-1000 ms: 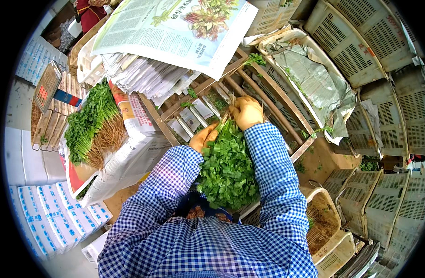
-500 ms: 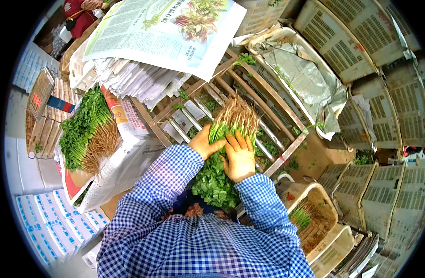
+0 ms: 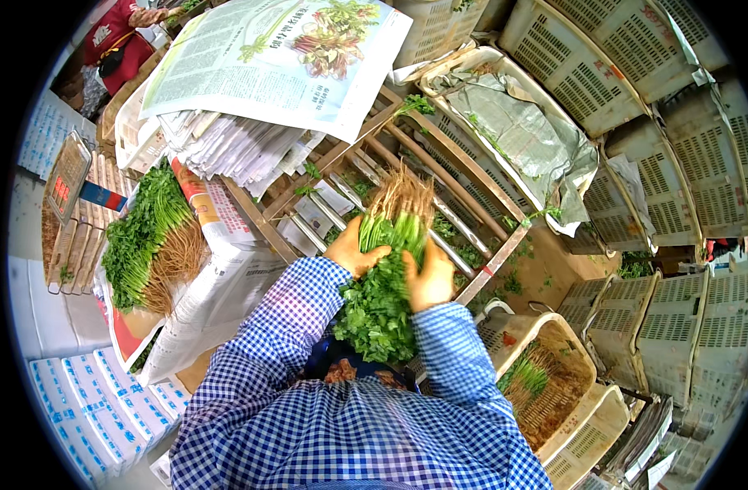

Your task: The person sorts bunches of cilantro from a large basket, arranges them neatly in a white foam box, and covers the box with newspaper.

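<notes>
Holding the leafy bunch [image 3: 378, 317] before the body [image 3: 357, 433], with roots [image 3: 404, 193] toward the metal rack [image 3: 503, 251]. Clasping its stems [image 3: 379, 233] with the left hand [image 3: 356, 247]; having blurred right hand [image 3: 431, 276] along its other side, cannot tell if gripping.

"What colours are at the fingers [image 3: 374, 257]?"

"Herbs [image 3: 375, 318]: deep green leaves, paler green stems, tan roots [image 3: 402, 192]."

"The sleeves [image 3: 296, 314] behind the fingers?"

"Blue-and-white check."

"Left of the fingers?"

"Another bunch [image 3: 149, 237], green with rusty-brown roots."

"Beyond them?"

"A brown rack [image 3: 508, 247] with silvery bars [image 3: 328, 211], and a newspaper [image 3: 227, 86] tinted pale green and blue."

"And right of the fingers?"

"A cream basket [image 3: 565, 351], stained brown inside; farther off, greyish-beige crates [image 3: 574, 69]."
</notes>
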A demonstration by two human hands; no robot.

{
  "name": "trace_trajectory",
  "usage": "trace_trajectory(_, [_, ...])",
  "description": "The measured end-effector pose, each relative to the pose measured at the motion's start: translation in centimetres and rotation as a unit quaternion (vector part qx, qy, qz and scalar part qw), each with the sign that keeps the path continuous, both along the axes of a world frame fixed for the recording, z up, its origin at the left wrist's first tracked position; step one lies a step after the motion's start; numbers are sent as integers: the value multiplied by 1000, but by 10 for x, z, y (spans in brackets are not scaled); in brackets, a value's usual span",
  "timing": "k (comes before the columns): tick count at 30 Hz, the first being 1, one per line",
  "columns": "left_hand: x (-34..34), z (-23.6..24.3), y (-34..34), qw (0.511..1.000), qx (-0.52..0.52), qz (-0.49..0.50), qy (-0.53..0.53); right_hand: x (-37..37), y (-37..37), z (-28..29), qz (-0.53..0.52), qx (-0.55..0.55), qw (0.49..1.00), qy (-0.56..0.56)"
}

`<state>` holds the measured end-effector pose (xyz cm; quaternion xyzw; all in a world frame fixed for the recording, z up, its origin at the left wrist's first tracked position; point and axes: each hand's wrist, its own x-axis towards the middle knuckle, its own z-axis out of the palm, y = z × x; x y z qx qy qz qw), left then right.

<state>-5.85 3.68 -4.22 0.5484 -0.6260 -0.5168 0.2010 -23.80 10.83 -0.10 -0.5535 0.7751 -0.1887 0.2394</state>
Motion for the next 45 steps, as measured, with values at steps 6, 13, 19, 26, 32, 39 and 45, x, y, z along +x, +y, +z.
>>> trace_trajectory(6, [-11, 13, -3, 998, 31, 20, 52, 2, -6, -5, 20, -118, 991, 53])
trace_trajectory(13, [2, 5, -17, 993, 117, -13, 3, -1, -14, -27, 50, -155, 968, -191])
trace_trajectory(19, [1, -7, -17, 990, 125, -64, 4, 9, -4, -19, -81, -87, 927, -355])
trace_trajectory(26, [14, 33, -13, 981, 162, -77, 70, 17, -9, -18, -153, -65, 946, -280])
trace_trajectory(32, [119, 65, 39, 936, -50, -26, 347, 137, 45, 50, -47, -207, 911, -354])
trace_trajectory(39, [355, 94, 148, 917, -142, 139, 348, 350, 81, 93, 196, -179, 886, -380])
trace_trajectory(45, [491, 122, 215, 868, -58, 294, 396, 492, 84, 91, 277, 27, 758, -590])
